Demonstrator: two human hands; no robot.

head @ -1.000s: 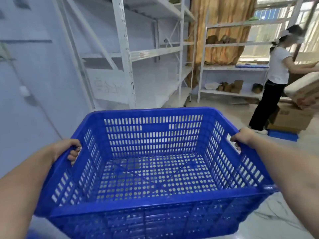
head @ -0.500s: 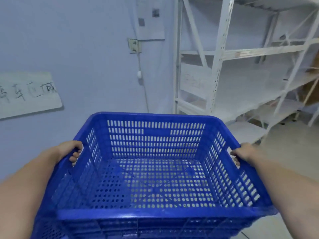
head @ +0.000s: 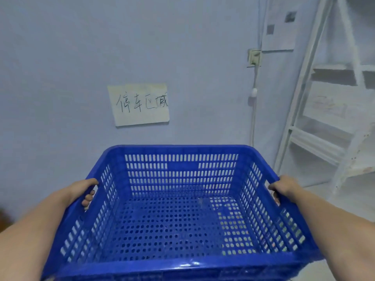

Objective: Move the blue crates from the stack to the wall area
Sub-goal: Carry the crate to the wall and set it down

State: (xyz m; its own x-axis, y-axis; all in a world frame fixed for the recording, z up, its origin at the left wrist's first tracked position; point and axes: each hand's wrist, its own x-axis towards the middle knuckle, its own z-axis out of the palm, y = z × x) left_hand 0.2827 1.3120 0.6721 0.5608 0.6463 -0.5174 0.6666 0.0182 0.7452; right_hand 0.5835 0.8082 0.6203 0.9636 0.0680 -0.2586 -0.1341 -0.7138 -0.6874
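View swung to wall sign (head: 141,105); crate (head: 180,266) bottom cropped; hands' fingertips hidden.

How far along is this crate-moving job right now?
Done: one blue crate is off its stack and faces the wall with the handwritten sign. In hand: the left hand and right hand grip its side handles. Left: setting it down; no delivered crates show.

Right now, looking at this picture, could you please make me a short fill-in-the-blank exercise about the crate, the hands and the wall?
1. The crate held by both hands is ____ in colour.
2. The left hand and right hand grip the crate at its two ____.
3. Inside, the crate holds ____.
4. The paper sign hangs on the ____ behind the crate.

Missing words: blue; sides; nothing; wall
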